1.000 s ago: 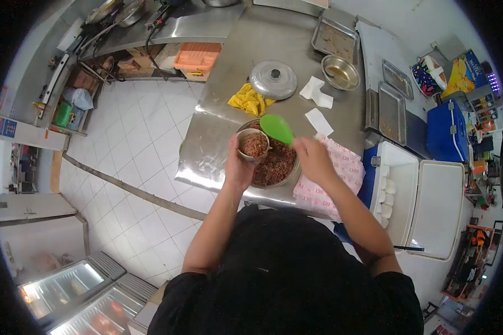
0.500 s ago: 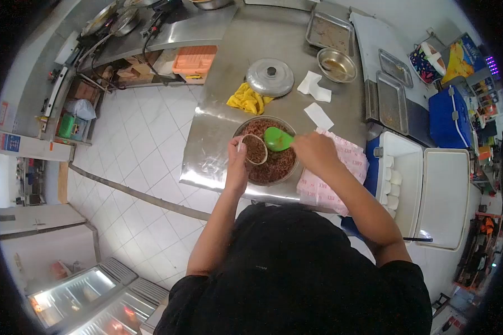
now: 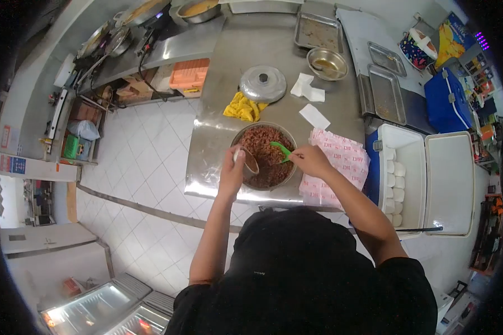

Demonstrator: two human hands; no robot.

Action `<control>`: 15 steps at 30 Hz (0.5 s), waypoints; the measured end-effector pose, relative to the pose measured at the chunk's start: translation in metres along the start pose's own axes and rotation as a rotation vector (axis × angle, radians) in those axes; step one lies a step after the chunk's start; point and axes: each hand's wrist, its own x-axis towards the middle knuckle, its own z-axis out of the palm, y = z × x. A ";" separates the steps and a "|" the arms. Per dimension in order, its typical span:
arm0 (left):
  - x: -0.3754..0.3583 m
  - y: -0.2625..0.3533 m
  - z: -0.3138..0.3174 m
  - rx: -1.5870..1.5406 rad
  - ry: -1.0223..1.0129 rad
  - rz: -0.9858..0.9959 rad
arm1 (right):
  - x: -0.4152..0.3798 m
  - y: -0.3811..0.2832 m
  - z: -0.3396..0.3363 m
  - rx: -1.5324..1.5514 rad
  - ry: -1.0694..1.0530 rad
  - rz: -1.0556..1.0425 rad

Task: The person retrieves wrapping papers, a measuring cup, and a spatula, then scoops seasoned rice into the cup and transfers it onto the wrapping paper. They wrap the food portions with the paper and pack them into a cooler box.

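A round metal pot (image 3: pixel 236 137) full of reddish-brown rice (image 3: pixel 265 135) stands near the front edge of the steel table. My left hand (image 3: pixel 232 167) is closed on a small bowl (image 3: pixel 250 163), tilted over the pot's left side. In my right hand (image 3: pixel 313 161) is the handle of a green rice paddle (image 3: pixel 283 149); its blade is edge-on at the rice, over the pot's right half. Right of the pot, under my right forearm, lies printed pink-and-white wrapping paper (image 3: pixel 338 153).
Behind the pot are a yellow cloth (image 3: pixel 243 107), a metal lid (image 3: pixel 263 86), white paper pieces (image 3: pixel 314 116), a steel bowl (image 3: pixel 327 62) and a tray (image 3: pixel 318 32). To the right, an open cooler (image 3: pixel 425 184) holds several white packages (image 3: pixel 395 181). Tiled floor (image 3: pixel 145 151) lies left.
The bowl has tipped further over toward the rice. The paddle has turned from broad-side to edge-on and dropped to the rice. The camera view has shifted slightly.
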 end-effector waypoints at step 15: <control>-0.001 0.003 0.025 -0.709 -0.238 -0.038 | -0.036 -0.042 0.001 -0.111 0.345 -0.355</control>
